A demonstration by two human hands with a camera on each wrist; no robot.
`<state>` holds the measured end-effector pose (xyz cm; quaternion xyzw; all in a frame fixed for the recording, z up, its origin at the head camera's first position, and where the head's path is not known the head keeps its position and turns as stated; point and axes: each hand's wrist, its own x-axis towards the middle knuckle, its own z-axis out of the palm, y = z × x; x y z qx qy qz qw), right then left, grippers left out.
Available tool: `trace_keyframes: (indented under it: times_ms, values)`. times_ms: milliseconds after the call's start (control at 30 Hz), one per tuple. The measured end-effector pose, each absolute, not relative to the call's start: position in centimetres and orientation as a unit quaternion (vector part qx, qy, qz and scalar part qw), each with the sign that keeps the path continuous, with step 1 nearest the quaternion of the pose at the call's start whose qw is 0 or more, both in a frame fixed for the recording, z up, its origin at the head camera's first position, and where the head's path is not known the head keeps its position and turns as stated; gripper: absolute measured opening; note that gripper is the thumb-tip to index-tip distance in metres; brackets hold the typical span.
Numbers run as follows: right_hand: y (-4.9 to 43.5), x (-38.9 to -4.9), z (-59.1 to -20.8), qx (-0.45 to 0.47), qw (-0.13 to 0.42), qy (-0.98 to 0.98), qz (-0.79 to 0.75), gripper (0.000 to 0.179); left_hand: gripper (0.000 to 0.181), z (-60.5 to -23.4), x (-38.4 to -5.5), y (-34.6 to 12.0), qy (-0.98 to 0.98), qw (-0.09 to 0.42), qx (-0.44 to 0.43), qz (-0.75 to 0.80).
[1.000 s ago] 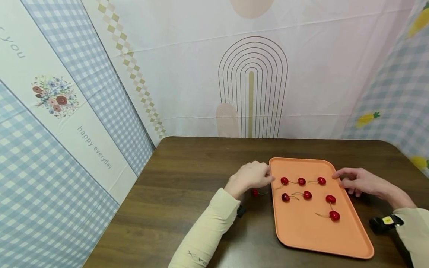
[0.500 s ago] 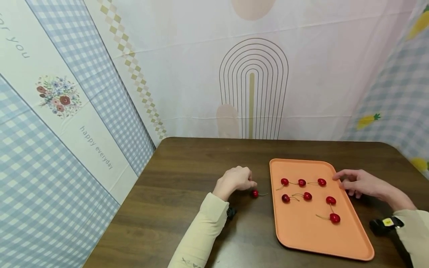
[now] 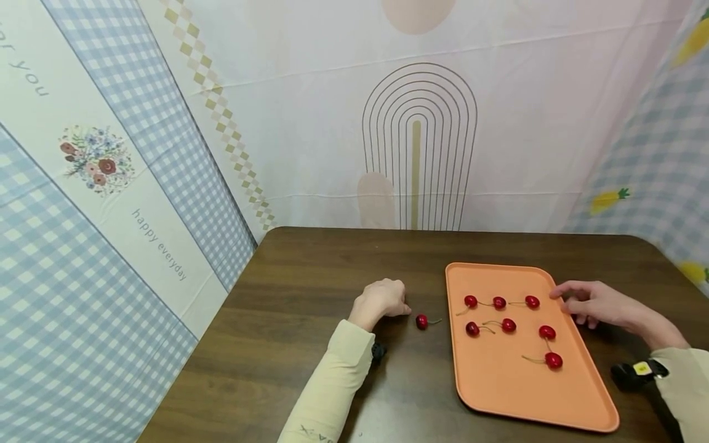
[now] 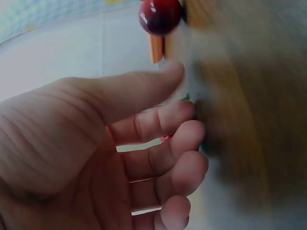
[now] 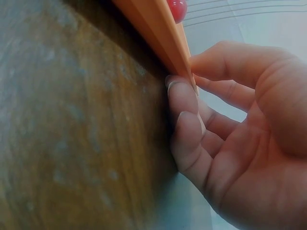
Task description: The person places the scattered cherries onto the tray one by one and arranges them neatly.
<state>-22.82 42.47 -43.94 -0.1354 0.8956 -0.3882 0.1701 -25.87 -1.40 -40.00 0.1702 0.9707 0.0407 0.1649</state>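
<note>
My left hand is low over the table, just left of a loose cherry whose stem points right. Its fingers are loosely bent around nothing; in the left wrist view a cherry shows beyond the thumb. At the far right, my right hand holds the right rim of an orange tray. The right wrist view has the thumb on one side of the tray edge and fingertips on the other. Several stemmed cherries lie on the tray, among them one at the front.
The dark wooden table reaches back to a pale printed cloth. A blue checked cloth hangs along the left, and another with pineapples at the right.
My left hand has come away from the tray's left edge and moved left, past the loose cherry. The right hand stays at the rim, and the cherries on the tray keep their places.
</note>
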Motion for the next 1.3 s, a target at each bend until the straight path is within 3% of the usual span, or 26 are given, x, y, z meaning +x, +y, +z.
trace_keyframes:
  times_ms: [400, 833, 1300]
  values:
    - [42.9, -23.3, -44.3, -0.132, 0.168, 0.898, -0.385, 0.036, 0.025, -40.3, -26.6, -1.6, 0.969, 0.168, 0.175, 0.04]
    - [43.1, -23.6, -44.1, -0.131, 0.168, 0.896, -0.389, 0.035, 0.041, -39.8, -26.8, -1.2, 0.959, 0.106, 0.25, 0.078]
    - [43.1, -24.1, -44.2, -0.143, 0.169, 0.896, -0.384, 0.035, 0.032, -38.2, -25.8, 1.5, 0.938, 0.061, 0.323, 0.112]
